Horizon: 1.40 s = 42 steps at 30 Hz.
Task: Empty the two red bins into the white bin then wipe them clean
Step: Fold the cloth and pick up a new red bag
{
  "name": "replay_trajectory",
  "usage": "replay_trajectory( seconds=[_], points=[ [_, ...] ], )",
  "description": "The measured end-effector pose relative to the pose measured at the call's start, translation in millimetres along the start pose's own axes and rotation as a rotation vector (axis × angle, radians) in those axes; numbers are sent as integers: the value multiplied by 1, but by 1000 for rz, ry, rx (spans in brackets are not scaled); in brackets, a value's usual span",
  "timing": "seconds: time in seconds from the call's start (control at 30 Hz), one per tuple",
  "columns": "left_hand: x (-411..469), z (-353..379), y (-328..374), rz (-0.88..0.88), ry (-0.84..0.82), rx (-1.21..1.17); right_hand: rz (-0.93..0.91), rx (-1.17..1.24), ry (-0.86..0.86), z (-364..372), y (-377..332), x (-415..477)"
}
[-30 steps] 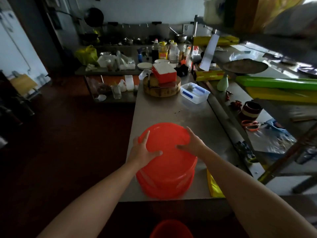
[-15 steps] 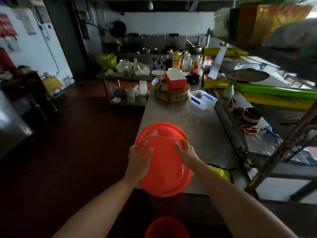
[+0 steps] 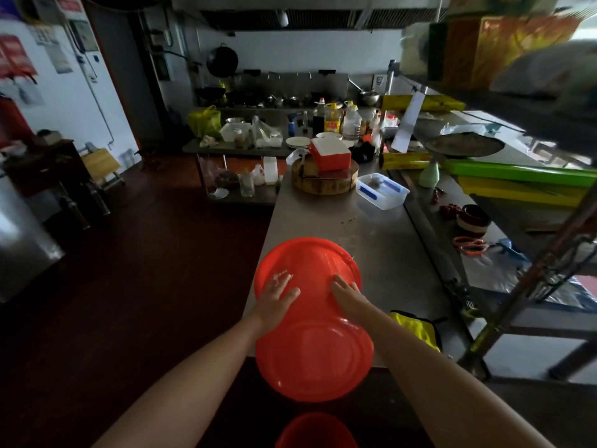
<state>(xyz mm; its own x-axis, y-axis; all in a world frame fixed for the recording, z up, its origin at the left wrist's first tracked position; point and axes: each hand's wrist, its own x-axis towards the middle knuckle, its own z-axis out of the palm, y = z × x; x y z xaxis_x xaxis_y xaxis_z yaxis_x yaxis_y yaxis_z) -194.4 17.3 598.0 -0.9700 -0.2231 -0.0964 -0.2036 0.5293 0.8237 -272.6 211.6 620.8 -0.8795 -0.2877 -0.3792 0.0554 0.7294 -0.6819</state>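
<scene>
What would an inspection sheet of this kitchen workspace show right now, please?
Surface: stainless steel table, a few dark specks.
Job's things: round red plastic bin tipped, base toward the camera, overhanging the table's near edge; second red plastic bin below, cut off by the frame; white bin not seen.
Clutter: yellow cloth, clear plastic container, round wooden chopping block under a red-and-white box.
Hands: left hand and right hand press the tipped bin's sides, fingers straight.
Cables: nothing seen.
Surroundings: metal shelving rack at right; bottles on the far counter.
</scene>
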Motion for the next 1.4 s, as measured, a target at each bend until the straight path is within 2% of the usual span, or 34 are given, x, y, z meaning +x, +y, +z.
replay_trajectory(
  seconds=[0.13, 0.23, 0.3, 0.4, 0.53, 0.6, 0.8, 0.97, 1.1, 1.2, 1.3, 1.4],
  points=[
    [5, 12, -8, -67, -37, -17, 58, -143, -24, 16, 4, 4],
    [10, 20, -22, -131, -70, 156, 0, -258, 18, 34, 13, 11],
    [7, 27, -33, -146, -101, 396, -75, -389, 74, 44, 25, 13],
    [7, 31, -51, -68, -109, 615, -163, -550, 157, 50, 42, 21],
    [16, 15, -54, 51, -12, 615, -274, -615, 241, 39, 35, 33],
    [26, 4, -48, 134, -45, 655, -308, -664, 224, 30, 24, 37],
    [70, -21, -23, 135, -259, 743, -238, -635, 95, 10, 3, 58],
    [91, -21, -15, 162, -299, 759, -235, -674, 106, -1, -8, 69],
    [104, -22, -8, 247, -281, 783, -246, -618, 81, -7, -6, 74],
    [115, -27, -2, 259, -308, 729, -255, -615, 61, -9, -6, 69],
    [118, -30, 8, 213, -471, 606, -225, -613, -34, -12, -9, 59],
    [102, -19, 17, 223, -574, 528, -101, -348, -102, -21, -8, 43]
  ],
)
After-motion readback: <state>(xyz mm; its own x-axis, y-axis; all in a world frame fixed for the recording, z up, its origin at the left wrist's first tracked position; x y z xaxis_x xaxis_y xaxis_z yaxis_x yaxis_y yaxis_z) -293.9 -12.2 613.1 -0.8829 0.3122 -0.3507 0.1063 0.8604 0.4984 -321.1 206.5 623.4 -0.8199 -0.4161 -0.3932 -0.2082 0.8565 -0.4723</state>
